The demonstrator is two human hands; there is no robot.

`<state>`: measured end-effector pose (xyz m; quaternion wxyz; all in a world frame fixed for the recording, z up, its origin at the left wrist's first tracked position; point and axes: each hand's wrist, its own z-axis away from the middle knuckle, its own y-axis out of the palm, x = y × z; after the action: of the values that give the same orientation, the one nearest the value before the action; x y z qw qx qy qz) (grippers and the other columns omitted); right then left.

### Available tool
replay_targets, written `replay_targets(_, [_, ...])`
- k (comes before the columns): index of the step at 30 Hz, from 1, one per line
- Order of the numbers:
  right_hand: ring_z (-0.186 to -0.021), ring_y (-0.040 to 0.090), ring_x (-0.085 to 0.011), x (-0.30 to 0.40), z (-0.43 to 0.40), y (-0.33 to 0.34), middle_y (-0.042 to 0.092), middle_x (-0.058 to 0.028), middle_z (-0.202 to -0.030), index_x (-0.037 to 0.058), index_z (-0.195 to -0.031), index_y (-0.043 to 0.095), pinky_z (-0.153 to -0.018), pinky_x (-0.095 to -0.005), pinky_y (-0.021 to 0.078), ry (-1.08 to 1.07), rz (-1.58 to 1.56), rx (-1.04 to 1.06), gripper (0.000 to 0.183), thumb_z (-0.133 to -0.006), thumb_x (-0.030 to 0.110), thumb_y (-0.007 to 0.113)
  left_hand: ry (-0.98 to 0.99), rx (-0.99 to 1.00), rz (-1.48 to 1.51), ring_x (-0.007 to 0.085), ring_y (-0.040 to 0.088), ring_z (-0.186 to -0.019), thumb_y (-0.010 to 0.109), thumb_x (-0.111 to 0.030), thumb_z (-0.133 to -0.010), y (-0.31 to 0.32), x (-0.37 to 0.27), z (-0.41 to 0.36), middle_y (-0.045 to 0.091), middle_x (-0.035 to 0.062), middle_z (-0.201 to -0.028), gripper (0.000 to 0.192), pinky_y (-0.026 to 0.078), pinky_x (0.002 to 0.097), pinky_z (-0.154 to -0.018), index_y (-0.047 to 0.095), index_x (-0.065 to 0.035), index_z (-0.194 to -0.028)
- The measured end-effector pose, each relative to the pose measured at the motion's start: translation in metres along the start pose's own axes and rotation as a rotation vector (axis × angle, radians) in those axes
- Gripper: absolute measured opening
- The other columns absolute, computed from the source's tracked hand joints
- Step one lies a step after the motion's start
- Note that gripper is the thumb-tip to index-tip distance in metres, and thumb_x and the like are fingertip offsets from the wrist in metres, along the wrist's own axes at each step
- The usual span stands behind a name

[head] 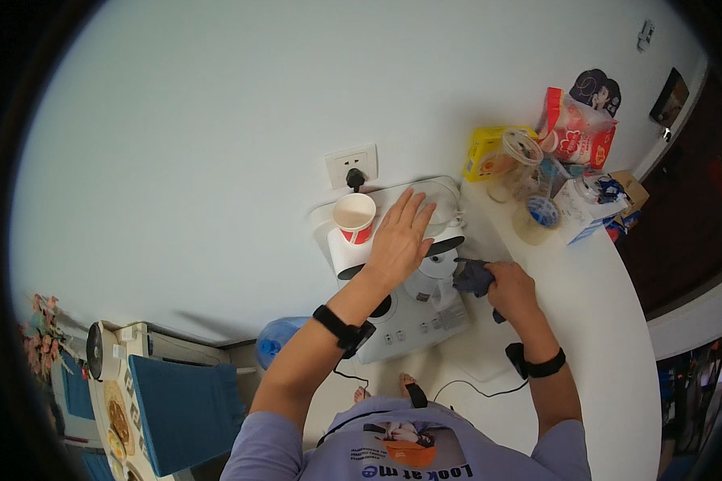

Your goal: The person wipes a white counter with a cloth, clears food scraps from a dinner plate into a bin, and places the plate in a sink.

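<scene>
My left hand (399,243) lies palm down with its fingers spread, over the top of a white water dispenser (349,249). A paper cup (355,216) with red markings stands beside it on the dispenser. Right of my fingertips is a clear round lid or bowl (438,207), partly covered by the hand. My right hand (513,291) grips a bunched dark grey-blue cloth (474,278) at the dispenser's right side, near the white counter. Below the dispenser's black-trimmed front edge, a clear vessel (430,279) sits in its lower part.
A plug sits in a wall socket (351,165) behind the dispenser. On the curved white counter (595,337) stand a yellow box (481,153), a red snack bag (577,135), plastic cups (536,219) and a white box (586,213). A blue water bottle (277,340) and blue-covered chair (186,409) are at left.
</scene>
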<state>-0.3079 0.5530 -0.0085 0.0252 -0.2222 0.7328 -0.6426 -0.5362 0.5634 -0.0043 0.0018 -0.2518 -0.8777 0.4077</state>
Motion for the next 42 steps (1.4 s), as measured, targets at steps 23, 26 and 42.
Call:
replay_targets(23, [-0.091, 0.055, -0.0278, 0.014, 0.020, 0.049, 0.062, -0.0100, -0.097, 0.0071, -0.096, 0.063, -0.080, -0.0358, 0.0453, -0.138, -0.336, 0.121, 0.033, -0.066, 0.003, 0.048, -0.569, -0.253, 0.353, 0.0222, 0.051, -0.095, 0.075, -0.018, -0.065, 0.014, 0.049, 0.043, 0.049, 0.0138, -0.111, 0.082, 0.044, 0.0330, -0.079, 0.026, 0.0008, -0.128])
replay_targets(26, [-0.091, 0.055, -0.0279, 0.010, 0.023, 0.049, 0.061, -0.0092, -0.099, 0.0077, -0.100, 0.061, -0.080, -0.0365, 0.0457, -0.082, -0.342, 0.130, 0.035, -0.066, 0.003, 0.050, -0.589, -0.241, 0.359, 0.0254, 0.049, -0.099, 0.075, -0.015, -0.064, 0.006, 0.039, 0.039, 0.046, 0.0167, -0.112, 0.085, 0.042, 0.0342, -0.082, 0.025, 0.0020, -0.129])
replay_targets(42, [-0.099, 0.048, -0.0277, 0.061, 0.000, 0.132, 0.055, -0.0048, -0.112, 0.0077, -0.104, 0.060, -0.075, -0.0360, 0.0495, -0.272, 0.121, -0.072, 0.036, -0.068, 0.004, 0.058, -0.744, -0.389, 0.212, 0.0254, 0.043, -0.111, 0.062, -0.003, -0.073, -0.079, 0.056, 0.166, 0.040, 0.0161, -0.123, 0.077, 0.038, 0.0371, -0.089, 0.017, -0.0071, -0.136])
